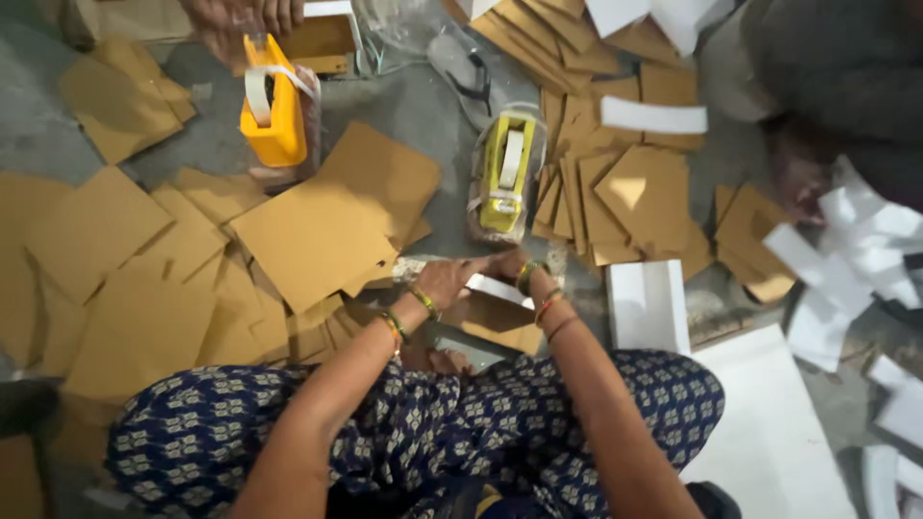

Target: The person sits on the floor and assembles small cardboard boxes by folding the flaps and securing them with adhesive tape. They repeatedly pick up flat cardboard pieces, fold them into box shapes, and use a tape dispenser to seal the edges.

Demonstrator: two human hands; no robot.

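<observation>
At the lower middle of the frame, the left hand point(444, 282) and right hand point(507, 264) together grasped a flat brown cardboard box piece with white edging point(492, 312), just below the yellow tape dispenser point(507, 171).

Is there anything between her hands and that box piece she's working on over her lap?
Nothing visible. The left hand and right hand both already rest on the brown-and-white box piece, with no other card between.
</observation>
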